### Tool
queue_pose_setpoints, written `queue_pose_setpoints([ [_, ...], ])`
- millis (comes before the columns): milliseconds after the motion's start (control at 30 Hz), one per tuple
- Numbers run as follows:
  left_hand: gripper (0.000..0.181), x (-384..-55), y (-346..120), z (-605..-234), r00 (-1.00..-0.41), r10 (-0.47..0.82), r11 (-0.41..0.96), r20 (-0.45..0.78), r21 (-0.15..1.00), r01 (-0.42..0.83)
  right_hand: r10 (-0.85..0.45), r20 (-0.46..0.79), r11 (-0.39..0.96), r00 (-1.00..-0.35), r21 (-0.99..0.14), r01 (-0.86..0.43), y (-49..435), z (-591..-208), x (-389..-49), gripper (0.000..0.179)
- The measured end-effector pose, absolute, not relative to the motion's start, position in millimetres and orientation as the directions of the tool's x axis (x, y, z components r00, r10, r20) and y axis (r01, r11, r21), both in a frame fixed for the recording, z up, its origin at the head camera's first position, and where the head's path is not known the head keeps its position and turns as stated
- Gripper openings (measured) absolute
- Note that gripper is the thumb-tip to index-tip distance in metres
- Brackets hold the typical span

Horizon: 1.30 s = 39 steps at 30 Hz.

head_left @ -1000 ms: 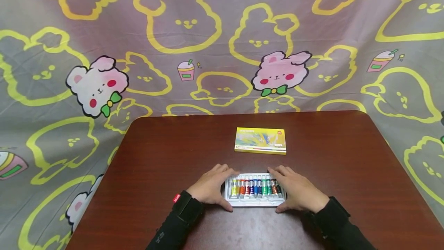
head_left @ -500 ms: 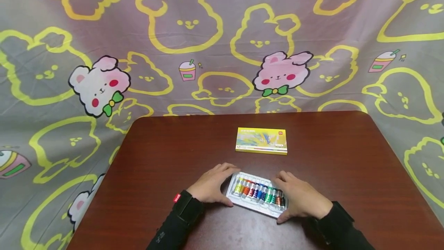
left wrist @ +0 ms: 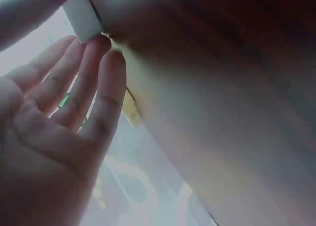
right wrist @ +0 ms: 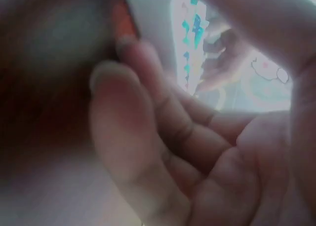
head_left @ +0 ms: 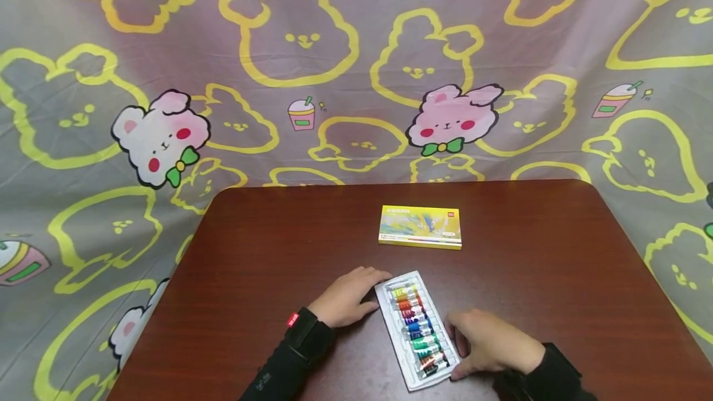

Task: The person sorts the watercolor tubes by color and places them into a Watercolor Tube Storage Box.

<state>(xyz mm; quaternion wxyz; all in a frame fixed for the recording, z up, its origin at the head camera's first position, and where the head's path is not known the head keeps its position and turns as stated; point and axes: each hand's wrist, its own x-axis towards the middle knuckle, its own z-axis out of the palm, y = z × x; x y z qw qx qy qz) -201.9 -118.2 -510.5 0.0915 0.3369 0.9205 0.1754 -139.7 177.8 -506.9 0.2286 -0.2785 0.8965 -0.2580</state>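
Observation:
A white tray of paint tubes [head_left: 397,342] lies slanted on the table, its near end swung toward the front right. Tubes of many colours, yellow through black, are lined up in it. My left hand [head_left: 348,297] touches the tray's far left corner with its fingertips; the left wrist view shows fairly straight fingers [left wrist: 112,88] against a white corner. At the near right corner my right hand [head_left: 496,342] holds the tray, thumb at the corner and fingers curled beside the long edge. The right wrist view is blurred, with curled fingers [right wrist: 126,112] close up and the tubes beyond.
A flat yellow box [head_left: 420,228] with a printed picture lies farther back on the brown table [head_left: 289,228]. Behind the table's rear edge hangs a patterned curtain [head_left: 345,98].
The tray has turned clockwise from lying square to a steep slant. My right hand has moved toward me with its near end; my left hand has stayed near the other end, shifting slightly right.

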Motion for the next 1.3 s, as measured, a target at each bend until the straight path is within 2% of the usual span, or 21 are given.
queue_pose_setpoints([
  [300,0.047,-196.4,-110.7,-512.1,-0.731,0.68,0.69,-0.061,0.391,0.609,-0.661,-0.261,0.702,-0.704,-0.548,-0.455,164.9,-505.7,-130.3,0.039],
  [633,0.047,-192.9,-107.6,-512.2,-0.724,0.689,0.689,-0.023,0.33,0.645,-0.654,-0.273,0.706,-0.705,-0.555,-0.44,164.1,-510.6,-130.3,0.04],
  [833,0.046,-192.2,-106.9,-512.5,-0.724,0.689,0.691,-0.018,0.317,0.65,-0.673,-0.28,0.677,-0.684,-0.604,-0.419,171.6,-510.3,-142.8,0.034],
  [933,0.047,-190.9,-106.7,-511.4,-0.731,0.682,0.693,-0.019,0.335,0.639,-0.662,-0.221,0.673,-0.716,-0.596,-0.438,179.4,-508.8,-160.9,0.026],
  [1067,0.054,-186.9,-106.1,-508.1,-0.729,0.683,0.687,-0.043,0.377,0.621,-0.565,-0.039,0.699,-0.824,-0.553,-0.453,189.5,-507.2,-197.1,0.018],
  [1167,0.062,-183.0,-105.5,-505.9,-0.717,0.695,0.679,-0.057,0.38,0.628,-0.458,0.111,0.74,-0.882,-0.501,-0.448,194.6,-503.5,-228.6,0.026],
  [1300,0.069,-178.3,-105.2,-505.2,-0.699,0.714,0.663,-0.041,0.36,0.656,-0.417,0.185,0.786,-0.89,-0.418,-0.455,194.5,-494.9,-268.8,0.046],
])
